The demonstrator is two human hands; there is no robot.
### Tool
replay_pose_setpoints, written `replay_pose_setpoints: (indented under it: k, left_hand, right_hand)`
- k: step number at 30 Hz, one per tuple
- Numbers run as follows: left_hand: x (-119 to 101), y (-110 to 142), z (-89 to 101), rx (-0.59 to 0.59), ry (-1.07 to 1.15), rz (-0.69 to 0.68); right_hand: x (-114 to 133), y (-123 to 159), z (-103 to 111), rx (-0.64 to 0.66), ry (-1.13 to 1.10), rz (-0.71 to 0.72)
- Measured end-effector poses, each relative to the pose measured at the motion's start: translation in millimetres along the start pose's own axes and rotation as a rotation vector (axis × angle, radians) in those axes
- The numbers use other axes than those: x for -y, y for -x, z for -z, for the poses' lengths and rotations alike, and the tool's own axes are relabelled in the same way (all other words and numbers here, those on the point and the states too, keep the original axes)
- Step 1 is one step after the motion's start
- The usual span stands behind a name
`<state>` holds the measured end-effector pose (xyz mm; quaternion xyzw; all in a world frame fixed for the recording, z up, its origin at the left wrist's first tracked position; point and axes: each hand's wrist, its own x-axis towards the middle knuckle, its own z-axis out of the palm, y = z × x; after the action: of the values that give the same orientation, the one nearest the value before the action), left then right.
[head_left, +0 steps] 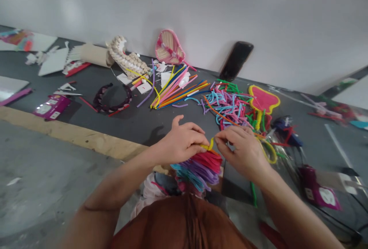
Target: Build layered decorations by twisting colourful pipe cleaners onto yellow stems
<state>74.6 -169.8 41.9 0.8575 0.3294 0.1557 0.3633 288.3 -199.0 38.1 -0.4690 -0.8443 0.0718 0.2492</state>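
My left hand has its thumb and fingers closed on a short yellow pipe cleaner at the top of a layered bundle of looped pipe cleaners in red, purple and light blue. The bundle is close to my body, at the table's front edge. One end of the yellow piece curls up between my hands. My right hand is closed in a pinch just beside that end; whether the fingertips grip it, I cannot make out. Beyond my right hand lies a pile of short bent pipe cleaners, mostly pink and light blue.
Straight pipe cleaners lie mid-table near a dark braided headband. A pink fan-shaped piece and a phone lean on the wall. A pink-and-yellow shape stands right. Purple packs lie at both sides.
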Motion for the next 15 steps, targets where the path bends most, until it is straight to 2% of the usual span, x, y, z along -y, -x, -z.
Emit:
replay_pose_setpoints:
  k: [5, 8, 11, 15]
  left_hand:
    - [-2.3, 0.8, 1.6, 0.028, 0.006, 0.016]
    - [-3.6, 1.0, 1.8, 0.03, 0.012, 0.02]
    - [-3.5, 0.3, 1.5, 0.03, 0.013, 0.039]
    - [-2.2, -1.0, 1.7, 0.031, 0.025, 0.065]
  right_hand:
    - [3.3, -0.8, 0.2, 0.172, -0.351, -0.167]
    - [6.6, -3.8, 4.6, 0.251, -0.487, -0.247]
    - [7.3, -6.2, 7.1, 0.23, -0.482, -0.248]
    - [6.6, -6.1, 8.8, 0.166, -0.39, -0.176]
